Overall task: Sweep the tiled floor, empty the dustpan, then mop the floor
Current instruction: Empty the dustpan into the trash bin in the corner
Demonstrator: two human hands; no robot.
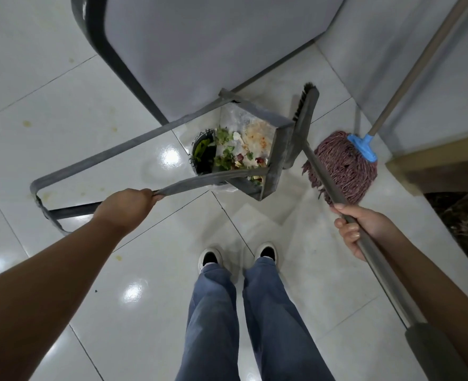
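Glossy white tiled floor (62, 105), yellowish stains at left; grey cabinet (213, 45) behind. Mop (343, 166) w/ reddish strands rests on floor at right, handle leaning up-right. Dustpan (255, 149) tilted, mouth toward bin (204, 155), food scraps sliding; its long loop handle runs down-left to left hand (128, 207), grip closed round it. Right hand (356, 226) grip wrapped round broom (301, 125) shaft; broom head against dustpan's right edge.

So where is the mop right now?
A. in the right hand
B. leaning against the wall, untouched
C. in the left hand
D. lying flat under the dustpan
B: the mop leans on the wall, while the right hand holds the broom and the left hand the dustpan.
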